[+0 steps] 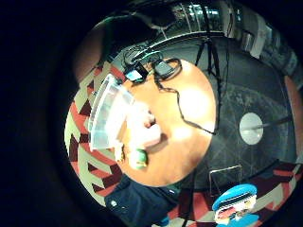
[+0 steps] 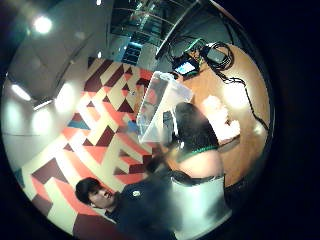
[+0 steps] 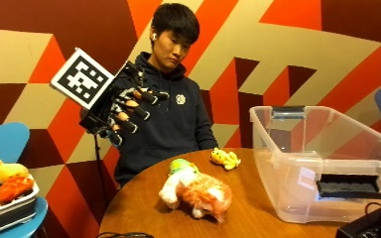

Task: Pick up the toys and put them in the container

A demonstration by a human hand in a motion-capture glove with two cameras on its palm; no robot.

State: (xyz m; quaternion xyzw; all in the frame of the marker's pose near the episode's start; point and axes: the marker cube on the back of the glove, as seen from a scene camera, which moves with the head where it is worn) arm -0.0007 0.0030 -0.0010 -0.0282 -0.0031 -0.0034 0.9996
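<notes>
My gloved right hand (image 3: 128, 101) is raised in the air above the table's left edge, well above the toys. Its fingers are spread and loosely bent, and it holds nothing. On the round wooden table (image 3: 138, 208) lies a white and orange plush animal (image 3: 200, 193) with a green toy (image 3: 179, 166) at its far end. A small yellow toy (image 3: 225, 157) lies nearer the person, by the clear plastic container (image 3: 322, 163) standing on the table's right side. The palm views show the container (image 1: 106, 113) (image 2: 160, 105) and the plush animal (image 1: 144, 127) (image 2: 220, 117) far below.
A blue chair at the left carries a tray (image 3: 9, 208) with several other plush toys. A black device with cables (image 3: 372, 225) sits at the table's near right corner. A tripod (image 1: 210, 56) stands on the floor beyond the table.
</notes>
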